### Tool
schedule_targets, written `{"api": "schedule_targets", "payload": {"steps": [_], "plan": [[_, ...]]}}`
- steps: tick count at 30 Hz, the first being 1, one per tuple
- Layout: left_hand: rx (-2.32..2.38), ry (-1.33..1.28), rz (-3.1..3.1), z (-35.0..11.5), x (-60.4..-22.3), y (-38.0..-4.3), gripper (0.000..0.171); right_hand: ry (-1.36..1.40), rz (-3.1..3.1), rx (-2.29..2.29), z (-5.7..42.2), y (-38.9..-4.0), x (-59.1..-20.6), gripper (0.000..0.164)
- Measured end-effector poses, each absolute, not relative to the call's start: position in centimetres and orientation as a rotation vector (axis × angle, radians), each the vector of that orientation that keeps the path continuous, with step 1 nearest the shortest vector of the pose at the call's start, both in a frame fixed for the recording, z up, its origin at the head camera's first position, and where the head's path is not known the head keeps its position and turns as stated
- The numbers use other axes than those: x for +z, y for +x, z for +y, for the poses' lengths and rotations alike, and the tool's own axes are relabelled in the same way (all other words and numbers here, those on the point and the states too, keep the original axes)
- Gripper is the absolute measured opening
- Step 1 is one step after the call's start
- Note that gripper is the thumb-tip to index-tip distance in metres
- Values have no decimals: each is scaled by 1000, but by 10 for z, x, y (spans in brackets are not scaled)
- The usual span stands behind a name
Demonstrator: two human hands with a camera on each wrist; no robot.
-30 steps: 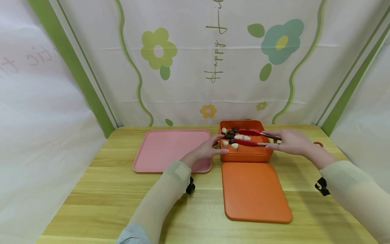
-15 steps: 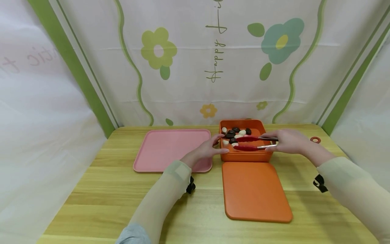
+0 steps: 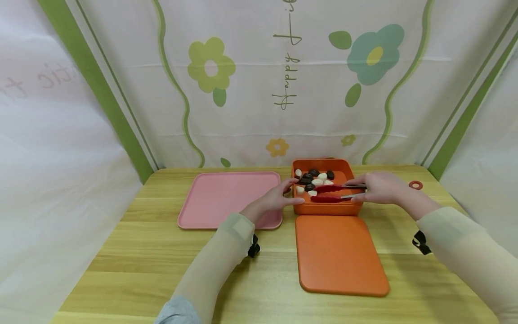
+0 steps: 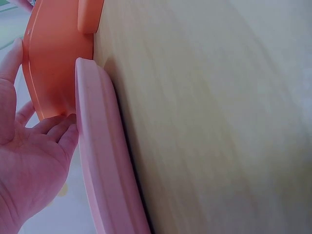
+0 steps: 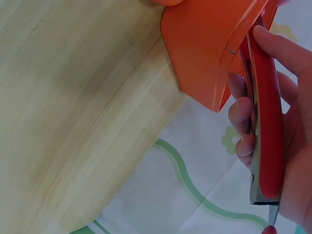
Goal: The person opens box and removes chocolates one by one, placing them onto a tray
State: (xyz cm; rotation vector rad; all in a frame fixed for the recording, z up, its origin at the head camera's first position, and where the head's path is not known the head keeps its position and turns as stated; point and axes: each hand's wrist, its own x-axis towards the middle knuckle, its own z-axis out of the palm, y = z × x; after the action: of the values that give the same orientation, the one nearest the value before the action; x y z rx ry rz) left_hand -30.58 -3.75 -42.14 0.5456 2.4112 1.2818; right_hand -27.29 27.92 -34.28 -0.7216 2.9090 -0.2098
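Note:
My right hand [image 3: 382, 188] holds red-tipped metal tongs [image 3: 328, 199] low over an orange box [image 3: 328, 209]. The jaws of the tongs stand apart near the front of the box, close to a white piece. Red grips run along the tongs' arms [image 5: 271, 122] in the right wrist view, with thumb and fingers on either side. Small rounded dark pieces [image 3: 306, 178] and white pieces [image 3: 317, 182] lie in the box's left half. My left hand [image 3: 275, 198] rests against the box's left wall, thumb and fingers [image 4: 9, 63] spread and fairly straight.
A pink tray [image 3: 222, 198] lies left of the box, partly under my left forearm. The orange lid [image 3: 340, 256] lies flat in front of the box. The tongs' red ring [image 3: 415, 185] sticks out behind my right wrist. A flowered curtain [image 3: 243, 112] hangs behind the table.
The tongs have drawn back from around the white pieces in the middle and moved toward the box's front, uncovering a dark piece and a white piece. My left hand has stayed put.

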Motion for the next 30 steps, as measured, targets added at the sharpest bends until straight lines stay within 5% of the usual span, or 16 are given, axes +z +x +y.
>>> {"api": "schedule_targets", "payload": {"steps": [30], "plan": [[1220, 673, 2477, -45, -416, -302, 83, -669, 2988, -336, 299, -267, -327, 62]]}}
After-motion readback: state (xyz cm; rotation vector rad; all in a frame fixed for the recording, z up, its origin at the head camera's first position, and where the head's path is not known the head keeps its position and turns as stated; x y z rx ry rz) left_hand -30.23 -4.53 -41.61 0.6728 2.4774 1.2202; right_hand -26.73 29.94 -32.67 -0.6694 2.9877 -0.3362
